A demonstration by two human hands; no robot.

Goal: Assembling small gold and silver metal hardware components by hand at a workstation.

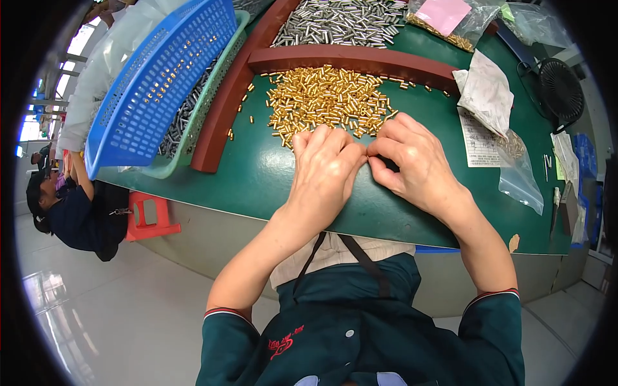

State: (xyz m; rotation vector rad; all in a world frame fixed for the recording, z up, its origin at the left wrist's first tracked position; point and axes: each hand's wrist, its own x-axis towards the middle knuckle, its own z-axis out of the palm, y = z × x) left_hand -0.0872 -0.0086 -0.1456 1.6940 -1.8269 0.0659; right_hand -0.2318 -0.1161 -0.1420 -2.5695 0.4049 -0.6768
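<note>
A heap of small gold-coloured metal tubes [322,96] lies on the green tabletop [399,209], right in front of both hands. My left hand [325,170] rests at the near edge of the heap, its fingers bent and pressed together. Close beside it, my right hand [415,161] is closed in a pinch, thumb against forefinger. The fingertips of the two hands meet or nearly meet. Whatever sits between them is too small and too covered to make out.
Dark red wooden bars [222,122] border the heap at left and back. Silver pins [341,22] lie behind. At left a blue basket [161,83] leans over a green one [215,103]. Right: paper slip [477,138], plastic bag [520,183], black fan [560,90]. A person [77,206] is at far left.
</note>
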